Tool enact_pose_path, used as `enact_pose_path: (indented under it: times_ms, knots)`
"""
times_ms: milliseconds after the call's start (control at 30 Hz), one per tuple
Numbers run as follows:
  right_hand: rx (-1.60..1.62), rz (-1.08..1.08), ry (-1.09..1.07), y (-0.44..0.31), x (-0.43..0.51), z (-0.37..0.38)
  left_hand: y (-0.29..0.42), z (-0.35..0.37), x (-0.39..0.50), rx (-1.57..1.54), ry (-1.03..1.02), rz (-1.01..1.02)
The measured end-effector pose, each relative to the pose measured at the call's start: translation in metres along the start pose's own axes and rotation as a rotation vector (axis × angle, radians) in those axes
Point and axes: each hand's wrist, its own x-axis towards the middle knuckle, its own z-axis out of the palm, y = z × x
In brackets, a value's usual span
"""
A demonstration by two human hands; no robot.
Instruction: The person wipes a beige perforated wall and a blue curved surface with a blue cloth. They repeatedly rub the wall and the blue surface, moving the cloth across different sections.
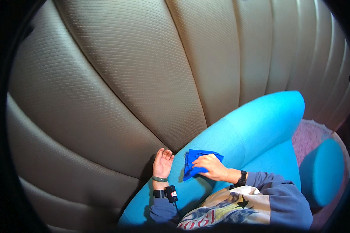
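A folded blue cloth (189, 167) lies against the top of a turquoise sofa backrest (221, 137). My right hand (213, 167) grips the cloth and presses it to the upholstery, fingers bent over it. To the left, my left hand (164, 163) is raised palm up beside the backrest, fingers loosely curled and nothing in them. A bracelet (159, 178) and a strapped black device (171, 193) are on that wrist. The right wrist wears a black band (242, 177).
Behind the sofa rises a curved, padded wall (128, 58) of beige ribbed panels. The turquoise seat (274, 163) is at the right. Beyond it a round turquoise pouf (323, 171) stands on a pinkish rug (309, 137).
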Motion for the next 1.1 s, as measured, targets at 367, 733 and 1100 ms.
enact_pose_path:
  times_ms: [367,733,1100]
  knots:
    - [1.125,0.130,0.706,-0.003,0.155,-0.094,0.023,-0.042,-0.006,0.012,-0.238,0.027]
    - [-0.706,-0.588,0.688,-0.019,0.278,-0.061,0.015,-0.038,-0.006,0.082,-0.188,-0.004]
    - [-0.807,-0.722,0.728,-0.089,0.346,-0.106,0.009,-0.040,-0.003,0.107,-0.111,0.067]
